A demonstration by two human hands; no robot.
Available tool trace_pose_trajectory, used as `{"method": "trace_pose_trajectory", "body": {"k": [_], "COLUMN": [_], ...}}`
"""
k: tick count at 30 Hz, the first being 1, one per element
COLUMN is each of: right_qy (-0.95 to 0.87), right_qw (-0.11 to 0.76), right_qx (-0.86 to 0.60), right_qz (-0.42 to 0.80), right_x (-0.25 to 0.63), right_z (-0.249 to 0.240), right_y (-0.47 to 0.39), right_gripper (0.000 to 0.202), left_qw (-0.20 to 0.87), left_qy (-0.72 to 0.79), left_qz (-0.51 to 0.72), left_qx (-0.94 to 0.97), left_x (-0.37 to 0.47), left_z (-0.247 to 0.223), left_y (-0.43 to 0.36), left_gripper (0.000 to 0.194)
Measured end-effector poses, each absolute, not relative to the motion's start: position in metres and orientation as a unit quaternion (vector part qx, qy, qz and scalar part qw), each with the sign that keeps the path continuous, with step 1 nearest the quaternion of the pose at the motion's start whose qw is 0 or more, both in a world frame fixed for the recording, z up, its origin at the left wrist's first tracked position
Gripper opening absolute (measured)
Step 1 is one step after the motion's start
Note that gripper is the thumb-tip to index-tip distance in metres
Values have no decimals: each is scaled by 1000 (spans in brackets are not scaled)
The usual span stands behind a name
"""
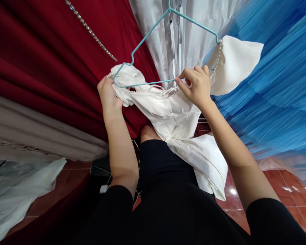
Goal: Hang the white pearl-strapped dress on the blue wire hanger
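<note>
A white dress with pearl-beaded edging hangs from a turquoise wire hanger in front of me. Its skirt drapes down over my lap and to the right. My left hand is closed on the dress's left shoulder, beside the hanger's left end; some of its fingers are hidden behind the cloth. Between thumb and fingers, my right hand pinches the hanger's bottom bar, just above the neckline. The dress's right sleeve flares out from the hanger's right end.
Red fabric with a beaded trim hangs at the left, above pale grey cloth. White fabric and metal rails stand behind the hanger. Blue tulle fills the right side. Red floor tiles show below.
</note>
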State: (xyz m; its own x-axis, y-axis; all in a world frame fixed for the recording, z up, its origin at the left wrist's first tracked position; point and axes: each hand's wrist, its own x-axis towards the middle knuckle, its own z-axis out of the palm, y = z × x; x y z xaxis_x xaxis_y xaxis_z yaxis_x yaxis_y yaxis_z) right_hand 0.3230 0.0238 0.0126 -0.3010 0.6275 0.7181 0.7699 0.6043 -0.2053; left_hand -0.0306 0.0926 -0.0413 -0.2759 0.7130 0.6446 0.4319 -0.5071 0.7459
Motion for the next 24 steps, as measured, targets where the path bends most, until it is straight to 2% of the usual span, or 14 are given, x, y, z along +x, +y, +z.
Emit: {"method": "trace_pose_trajectory", "body": {"k": [3, 6, 7, 10, 13, 16, 24], "right_qy": [-806, -802, -800, -803, -807, -807, -791], "right_qw": [404, 406, 404, 390, 378, 360, 323], "right_qx": [-426, -431, -435, -440, -441, -452, -502], "right_qz": [-77, -78, -82, -99, -113, -123, -132], "right_x": [318, 313, 312, 311, 308, 300, 283], "right_z": [8, -1, -5, -17, -27, -33, -35], "right_y": [29, 47, 55, 82, 101, 108, 110], "right_gripper": [52, 53, 54, 57, 57, 57, 48], "left_qw": [162, 100, 58, -22, -44, -65, -25], "left_qy": [497, 507, 513, 489, 444, 461, 488], "left_qz": [692, 682, 669, 642, 634, 595, 573], "left_qx": [498, 518, 534, 590, 632, 655, 658], "left_x": [-10, 26, 39, 75, 100, 112, 104], "left_z": [-54, -56, -54, -41, -28, -22, -27], "left_y": [62, 28, 18, -2, -1, 19, 56], "left_gripper": [51, 23, 19, 25, 25, 23, 28]}}
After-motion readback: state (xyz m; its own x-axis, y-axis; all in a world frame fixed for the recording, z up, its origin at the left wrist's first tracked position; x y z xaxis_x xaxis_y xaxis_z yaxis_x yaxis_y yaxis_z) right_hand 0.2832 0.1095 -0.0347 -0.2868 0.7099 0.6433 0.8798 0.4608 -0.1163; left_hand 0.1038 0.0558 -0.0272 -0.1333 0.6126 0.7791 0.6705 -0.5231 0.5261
